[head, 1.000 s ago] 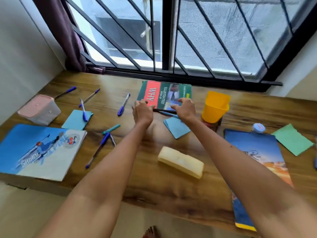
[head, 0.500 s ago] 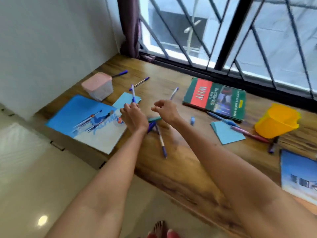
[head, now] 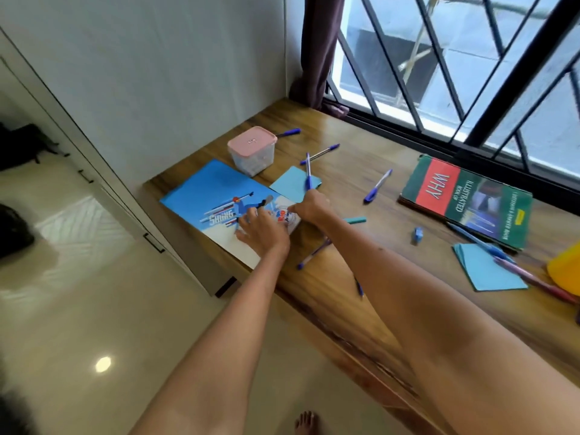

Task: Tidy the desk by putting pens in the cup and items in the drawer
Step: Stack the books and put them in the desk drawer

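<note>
head view, looking down at the wooden desk [head: 370, 277]: my left hand [head: 262, 232] lies on the near corner of the blue skiing notebook [head: 210, 196], fingers spread and fairly straight, gripping nothing. my right hand [head: 309, 207] sits at the notebook's right edge with fingers curled; whether it grips the edge i cannot tell. a blue pen [head: 308, 172] lies on a light blue paper square [head: 290, 183] just beyond my right hand. a second pen [head: 320, 153] and a third [head: 288, 132] lie near the pink-lidded container [head: 252, 149]. another pen [head: 378, 185] lies apart, toward the green and red book [head: 467, 199]. one more pen [head: 314, 253] shows partly under my right forearm. the yellow cup [head: 565, 270] is cut off at the right edge, beside a second blue paper square [head: 486, 271].
</note>
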Demonstrator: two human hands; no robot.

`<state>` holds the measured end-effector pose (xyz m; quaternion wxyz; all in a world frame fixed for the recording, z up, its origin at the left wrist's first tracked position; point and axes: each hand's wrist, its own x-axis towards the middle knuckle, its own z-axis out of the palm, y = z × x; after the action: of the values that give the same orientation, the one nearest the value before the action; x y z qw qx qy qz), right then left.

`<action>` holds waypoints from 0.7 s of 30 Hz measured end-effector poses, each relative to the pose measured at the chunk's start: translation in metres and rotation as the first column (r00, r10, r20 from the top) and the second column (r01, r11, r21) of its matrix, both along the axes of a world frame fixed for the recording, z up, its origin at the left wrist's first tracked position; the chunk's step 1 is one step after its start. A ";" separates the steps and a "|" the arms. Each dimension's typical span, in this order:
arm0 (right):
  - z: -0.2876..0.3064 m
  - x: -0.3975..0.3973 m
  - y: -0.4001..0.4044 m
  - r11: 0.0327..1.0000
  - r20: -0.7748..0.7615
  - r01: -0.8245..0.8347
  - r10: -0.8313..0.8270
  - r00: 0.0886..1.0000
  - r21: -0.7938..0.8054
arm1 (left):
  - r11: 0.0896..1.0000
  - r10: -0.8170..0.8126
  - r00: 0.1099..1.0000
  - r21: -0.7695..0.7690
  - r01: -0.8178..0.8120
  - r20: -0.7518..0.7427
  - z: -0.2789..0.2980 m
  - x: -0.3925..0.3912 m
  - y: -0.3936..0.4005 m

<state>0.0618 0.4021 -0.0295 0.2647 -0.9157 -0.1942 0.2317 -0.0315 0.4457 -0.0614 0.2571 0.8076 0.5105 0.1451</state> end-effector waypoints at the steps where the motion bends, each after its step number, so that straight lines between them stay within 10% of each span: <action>1: -0.002 0.001 0.003 1.000 -0.002 0.011 -0.011 1.000 0.003 | 1.000 -0.008 0.999 0.011 0.007 0.032 -0.003 -0.003 -0.001; 9: -0.006 0.005 0.014 0.999 -0.044 0.036 -0.035 0.998 0.004 | 0.999 -0.030 0.987 0.027 0.026 0.159 -0.014 -0.015 -0.002; 21: 0.044 -0.018 -0.036 0.831 -0.361 0.278 -0.100 0.927 0.482 | 0.990 0.094 0.962 0.079 -0.118 0.256 0.019 -0.033 -0.012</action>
<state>0.0435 0.3663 0.0147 0.5540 -0.7731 -0.1116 0.2879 -0.0645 0.4338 -0.0422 0.2736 0.7653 0.5089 0.2838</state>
